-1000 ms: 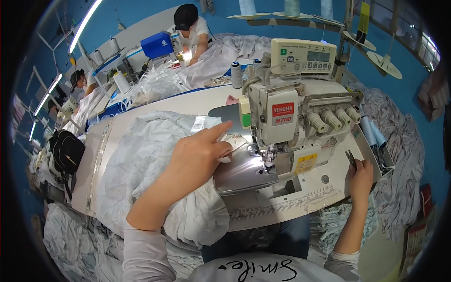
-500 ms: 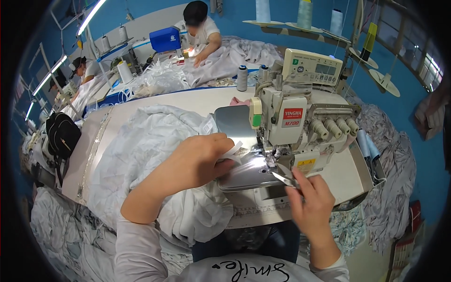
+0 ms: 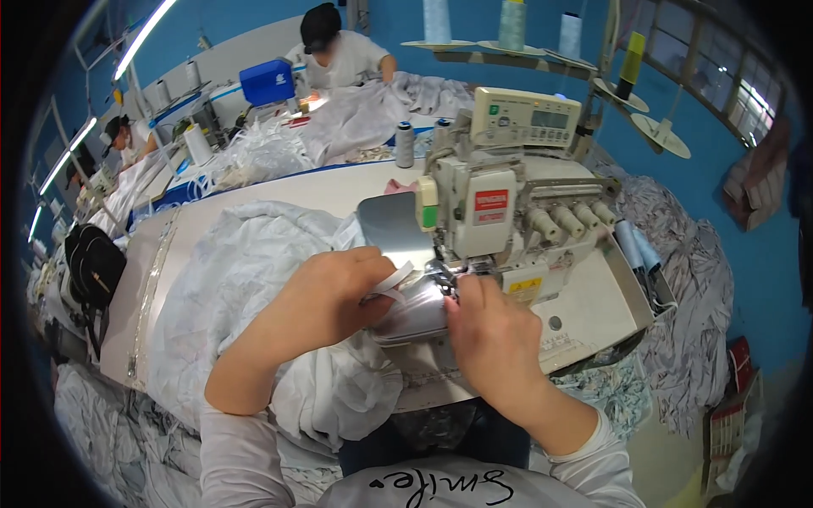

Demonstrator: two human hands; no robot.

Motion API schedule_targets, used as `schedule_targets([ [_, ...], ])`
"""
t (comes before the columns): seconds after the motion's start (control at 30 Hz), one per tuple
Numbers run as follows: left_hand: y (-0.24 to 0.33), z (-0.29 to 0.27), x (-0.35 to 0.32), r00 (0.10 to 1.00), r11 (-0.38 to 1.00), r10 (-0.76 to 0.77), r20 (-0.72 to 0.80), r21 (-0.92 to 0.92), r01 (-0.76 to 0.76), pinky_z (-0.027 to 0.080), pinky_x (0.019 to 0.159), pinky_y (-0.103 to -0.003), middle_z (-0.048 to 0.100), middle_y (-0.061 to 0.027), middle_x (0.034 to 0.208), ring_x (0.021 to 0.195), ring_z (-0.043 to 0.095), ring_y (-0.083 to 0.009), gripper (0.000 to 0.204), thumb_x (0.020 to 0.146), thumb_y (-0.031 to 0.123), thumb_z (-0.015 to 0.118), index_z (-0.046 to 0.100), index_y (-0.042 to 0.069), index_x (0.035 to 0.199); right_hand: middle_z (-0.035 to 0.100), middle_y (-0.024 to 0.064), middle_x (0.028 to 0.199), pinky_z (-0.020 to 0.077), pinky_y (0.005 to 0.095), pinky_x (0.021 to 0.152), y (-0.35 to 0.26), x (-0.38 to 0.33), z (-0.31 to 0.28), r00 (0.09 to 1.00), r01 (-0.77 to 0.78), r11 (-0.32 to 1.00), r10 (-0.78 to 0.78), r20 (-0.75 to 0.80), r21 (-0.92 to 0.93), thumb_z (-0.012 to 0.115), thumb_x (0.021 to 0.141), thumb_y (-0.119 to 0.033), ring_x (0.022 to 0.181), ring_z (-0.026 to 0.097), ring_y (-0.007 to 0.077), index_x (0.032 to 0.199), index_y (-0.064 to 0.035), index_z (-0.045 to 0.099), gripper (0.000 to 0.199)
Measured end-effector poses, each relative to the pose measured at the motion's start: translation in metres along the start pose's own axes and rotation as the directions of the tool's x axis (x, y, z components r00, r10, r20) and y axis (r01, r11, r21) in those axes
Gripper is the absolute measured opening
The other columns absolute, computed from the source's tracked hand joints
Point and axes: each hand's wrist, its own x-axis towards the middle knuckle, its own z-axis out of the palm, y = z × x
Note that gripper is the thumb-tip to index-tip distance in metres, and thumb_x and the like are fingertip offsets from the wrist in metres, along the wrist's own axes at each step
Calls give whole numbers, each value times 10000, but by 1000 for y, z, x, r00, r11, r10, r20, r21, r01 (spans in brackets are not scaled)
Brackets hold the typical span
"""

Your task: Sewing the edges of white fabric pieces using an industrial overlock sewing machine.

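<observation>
My left hand (image 3: 343,284) is closed on a narrow white fabric strip (image 3: 396,277), whose end sticks out past the fingers over the metal sewing plate (image 3: 415,309). Below that wrist, a bunched white garment (image 3: 254,254) spreads over the table. My right hand (image 3: 495,326) is at the presser foot of the overlock sewing machine (image 3: 487,203), fingers pinched together. Small metal scissors showed in that hand a moment earlier; now the fingers and machine parts mostly cover them, and only a dark metallic bit shows at the fingertips.
Thread cones (image 3: 512,25) stand on a rack above the machine. A grey thread spool (image 3: 404,146) is behind the plate. A tray (image 3: 639,279) with blue spools borders the table's right end. Cloth heaps (image 3: 669,245) lie around. Across the table a co-worker (image 3: 339,55) handles pale cloth.
My right hand has moved left and forward, from the plate's right front to the presser foot. The scissors in it have gone mostly out of sight. My left hand still grips the strip.
</observation>
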Motion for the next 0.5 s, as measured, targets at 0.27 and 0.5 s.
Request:
schedule_targets([
  [0.27,-1,-5,2,999,993,-41,9,-113,42,450,589,-316,597,-90,735,659,576,-268,197,616,44,699,618,57,795,598,79,714,480,305,493,26,-21,3,991,26,953,16,-136,303,750,735,-170,506,582,234,930,-52,585,282],
  [0.5,-16,-45,-7,967,958,-204,-154,-232,165,419,601,-246,601,-47,736,649,549,-115,173,640,0,645,592,31,802,508,50,564,449,280,524,186,-97,-12,586,-611,676,736,-339,411,753,732,-196,498,491,162,781,-27,572,252],
])
